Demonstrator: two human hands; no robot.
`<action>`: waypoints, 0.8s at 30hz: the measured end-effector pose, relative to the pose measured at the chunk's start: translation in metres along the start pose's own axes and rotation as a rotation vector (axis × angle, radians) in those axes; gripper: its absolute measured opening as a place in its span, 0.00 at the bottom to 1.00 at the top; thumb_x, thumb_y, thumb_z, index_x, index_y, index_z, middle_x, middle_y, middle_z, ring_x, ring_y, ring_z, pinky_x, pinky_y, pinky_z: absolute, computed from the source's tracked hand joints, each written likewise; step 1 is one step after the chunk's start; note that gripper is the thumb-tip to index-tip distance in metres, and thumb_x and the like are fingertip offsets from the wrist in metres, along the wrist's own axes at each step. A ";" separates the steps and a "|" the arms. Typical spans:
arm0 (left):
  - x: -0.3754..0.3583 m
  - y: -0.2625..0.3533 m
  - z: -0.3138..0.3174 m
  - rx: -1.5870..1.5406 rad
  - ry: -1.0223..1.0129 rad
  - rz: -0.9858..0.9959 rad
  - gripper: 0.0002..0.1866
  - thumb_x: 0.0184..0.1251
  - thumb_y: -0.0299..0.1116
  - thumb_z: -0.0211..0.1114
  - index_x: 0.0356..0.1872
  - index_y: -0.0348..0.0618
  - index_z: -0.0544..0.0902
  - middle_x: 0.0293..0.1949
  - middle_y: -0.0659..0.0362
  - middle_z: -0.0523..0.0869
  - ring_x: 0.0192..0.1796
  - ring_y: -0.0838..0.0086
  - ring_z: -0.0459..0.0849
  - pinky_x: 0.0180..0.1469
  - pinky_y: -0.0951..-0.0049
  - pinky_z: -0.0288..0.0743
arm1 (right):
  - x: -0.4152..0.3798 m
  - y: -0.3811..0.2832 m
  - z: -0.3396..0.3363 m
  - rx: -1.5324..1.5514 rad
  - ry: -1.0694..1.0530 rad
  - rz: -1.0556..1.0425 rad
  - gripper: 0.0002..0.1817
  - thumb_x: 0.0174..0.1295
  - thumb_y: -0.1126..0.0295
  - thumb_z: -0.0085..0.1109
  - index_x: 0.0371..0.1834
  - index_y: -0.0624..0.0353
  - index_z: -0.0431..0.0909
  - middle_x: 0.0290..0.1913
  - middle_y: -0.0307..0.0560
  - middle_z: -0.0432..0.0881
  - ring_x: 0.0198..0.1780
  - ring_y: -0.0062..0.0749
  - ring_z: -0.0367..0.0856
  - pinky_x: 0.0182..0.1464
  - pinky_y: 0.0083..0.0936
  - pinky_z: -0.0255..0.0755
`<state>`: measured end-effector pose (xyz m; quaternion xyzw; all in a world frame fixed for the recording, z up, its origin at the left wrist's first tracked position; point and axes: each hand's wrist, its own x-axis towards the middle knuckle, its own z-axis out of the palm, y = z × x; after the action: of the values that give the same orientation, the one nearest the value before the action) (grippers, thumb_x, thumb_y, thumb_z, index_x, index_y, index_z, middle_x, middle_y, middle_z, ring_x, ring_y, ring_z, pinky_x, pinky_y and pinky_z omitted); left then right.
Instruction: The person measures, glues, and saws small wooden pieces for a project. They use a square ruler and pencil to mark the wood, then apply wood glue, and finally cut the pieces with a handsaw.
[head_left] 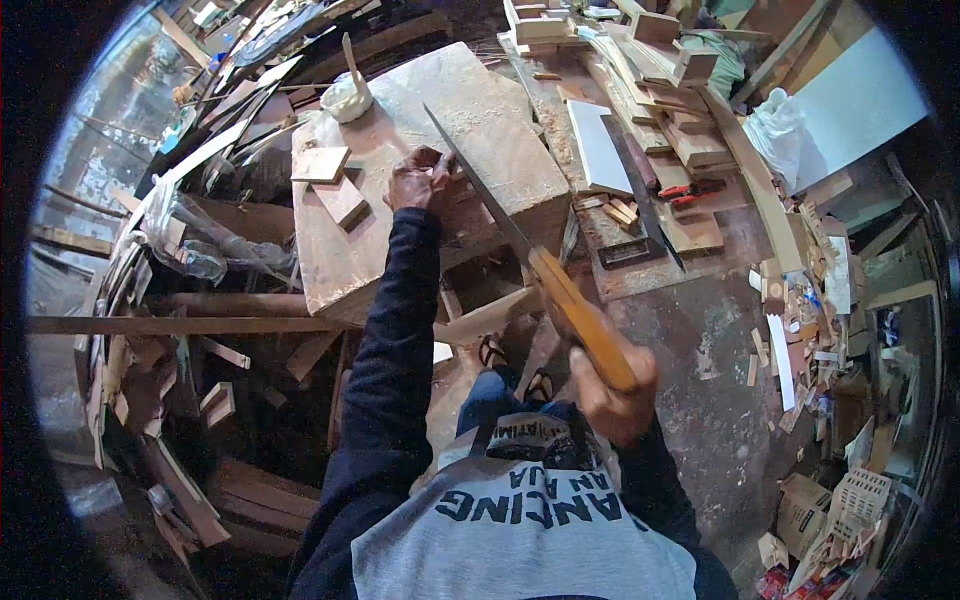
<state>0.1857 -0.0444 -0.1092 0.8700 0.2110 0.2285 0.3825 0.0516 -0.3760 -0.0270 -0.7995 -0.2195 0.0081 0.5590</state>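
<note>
Head view: right hand [612, 398] wrapped round orange-handled steel handsaw [547, 272], blade toward 11 o'clock; left hand [418, 180] pinched on small pale wood piece [458, 170] atop dusty pale counter [455, 85], two flat wood offcuts [341, 203] separate at 10 o'clock, cut progress unclear.

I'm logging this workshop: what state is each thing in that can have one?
Orange-handled steel handsaw: held, blade slanting.
Right hand: closed on the handsaw.
Left hand: fingers bent, grip unclear.
White round tub: open, wooden stick standing in it.
Two short wooden offcuts: lying overlapped.
Red-handled tool: lying down, open or shut unclear.
</note>
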 end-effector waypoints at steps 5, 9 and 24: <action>-0.002 0.008 -0.003 0.019 -0.043 -0.170 0.15 0.54 0.51 0.69 0.33 0.52 0.87 0.33 0.64 0.89 0.39 0.71 0.87 0.41 0.68 0.75 | -0.032 -0.002 -0.017 -0.120 0.023 -0.066 0.12 0.53 0.75 0.57 0.40 0.69 0.79 0.23 0.53 0.78 0.23 0.36 0.79 0.30 0.28 0.72; -0.006 0.014 -0.001 0.115 0.044 -0.132 0.15 0.53 0.50 0.69 0.34 0.52 0.87 0.32 0.63 0.89 0.38 0.71 0.87 0.42 0.68 0.76 | 0.003 0.000 0.007 0.107 0.070 0.010 0.10 0.54 0.75 0.56 0.38 0.68 0.79 0.22 0.54 0.76 0.22 0.36 0.78 0.29 0.27 0.71; -0.002 0.004 0.000 0.137 0.023 -0.080 0.16 0.55 0.53 0.68 0.32 0.52 0.86 0.22 0.63 0.85 0.25 0.76 0.82 0.30 0.71 0.74 | 0.005 0.008 0.010 -0.020 0.021 -0.008 0.08 0.52 0.77 0.57 0.34 0.70 0.79 0.21 0.49 0.77 0.22 0.32 0.76 0.28 0.28 0.68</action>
<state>0.1847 -0.0483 -0.1069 0.8824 0.2650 0.2081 0.3284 0.0562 -0.3680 -0.0371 -0.8042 -0.2170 -0.0045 0.5534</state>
